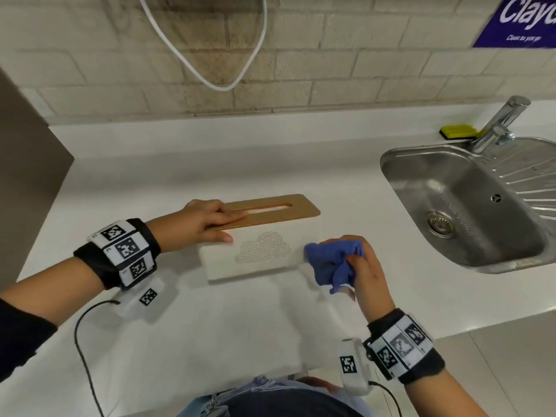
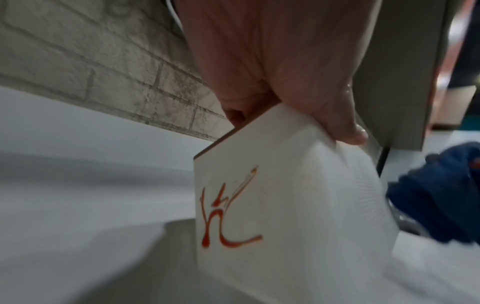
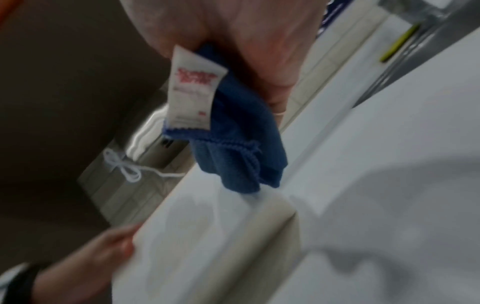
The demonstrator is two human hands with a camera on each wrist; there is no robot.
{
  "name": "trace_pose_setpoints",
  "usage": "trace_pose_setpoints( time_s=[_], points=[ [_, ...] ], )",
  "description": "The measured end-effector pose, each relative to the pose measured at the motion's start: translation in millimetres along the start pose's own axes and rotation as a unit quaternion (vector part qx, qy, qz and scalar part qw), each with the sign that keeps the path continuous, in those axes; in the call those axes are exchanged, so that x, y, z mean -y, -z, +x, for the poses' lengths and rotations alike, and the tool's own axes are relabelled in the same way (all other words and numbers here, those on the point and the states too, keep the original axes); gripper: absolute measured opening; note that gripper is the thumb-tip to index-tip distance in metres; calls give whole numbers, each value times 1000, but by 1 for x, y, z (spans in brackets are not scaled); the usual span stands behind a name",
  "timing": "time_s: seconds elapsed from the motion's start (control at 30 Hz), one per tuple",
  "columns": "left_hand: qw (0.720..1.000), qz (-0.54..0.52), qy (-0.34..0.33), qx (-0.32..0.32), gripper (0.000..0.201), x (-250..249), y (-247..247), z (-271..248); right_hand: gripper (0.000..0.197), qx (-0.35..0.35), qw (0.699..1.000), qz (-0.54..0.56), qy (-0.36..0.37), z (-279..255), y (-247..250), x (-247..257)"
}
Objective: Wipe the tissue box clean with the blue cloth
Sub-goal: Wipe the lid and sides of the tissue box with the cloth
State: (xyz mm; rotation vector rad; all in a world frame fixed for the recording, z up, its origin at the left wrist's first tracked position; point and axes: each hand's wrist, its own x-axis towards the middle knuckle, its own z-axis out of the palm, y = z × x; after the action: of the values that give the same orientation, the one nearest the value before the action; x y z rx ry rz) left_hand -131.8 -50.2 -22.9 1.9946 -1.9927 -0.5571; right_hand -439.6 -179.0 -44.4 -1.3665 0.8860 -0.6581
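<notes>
Your right hand [image 1: 365, 267] grips the bunched cloth [image 1: 334, 264] just beside the box's [image 1: 258, 260] right end, low against the front face. The box stands on the bench [image 1: 210, 326], mid-way between you and the wall. Your left hand [image 1: 207, 222] lies on the wooden lid [image 1: 288, 210], fingers fairly straight, thumb on the front face, steadying it. Keep that pressure so the box does not slide as you wipe. The left wrist view shows a red smear [image 2: 226, 214] on the left end face, under your left hand; I judge that is the real target. Turn the box or bring the cloth round to it, and fold to a fresh patch so the red does not spread. The sink [image 1: 469, 206] lies further right.
</notes>
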Motion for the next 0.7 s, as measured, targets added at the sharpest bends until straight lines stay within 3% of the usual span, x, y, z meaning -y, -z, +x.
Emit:
trace_pose_setpoints(
  time_s=[0.1, 0.2, 0.37, 0.5, 0.57, 0.63, 0.7],
  points=[
    [994, 96, -47, -3, 63, 8, -6, -21, 33, -48, 993, 98, -34, 4, 13, 6],
    [987, 155, -51, 3, 58, 19, -9, -32, 27, -32, 976, 205, -66, 10, 13, 9],
    [985, 153, 81, -28, 66, -2, -13, -35, 31, 0, 948, 303, -99, 12, 11, 8],
    [988, 117, 89, -49, 88, -65, -50, -11, 31, 47, 943, 317, -87, 15, 8, 11],
    [982, 108, 135, -75, 99, -88, -73, 8, 32, 52, 951, 294, -74, 19, 10, 7],
    [969, 97, 183, -138, 94, -99, -90, 23, 17, 42, 963, 259, -59, 23, 14, 4],
    [959, 93, 198, -178, 80, -103, -96, 29, 21, 23, 974, 219, -54, 24, 15, 2]
  ],
)
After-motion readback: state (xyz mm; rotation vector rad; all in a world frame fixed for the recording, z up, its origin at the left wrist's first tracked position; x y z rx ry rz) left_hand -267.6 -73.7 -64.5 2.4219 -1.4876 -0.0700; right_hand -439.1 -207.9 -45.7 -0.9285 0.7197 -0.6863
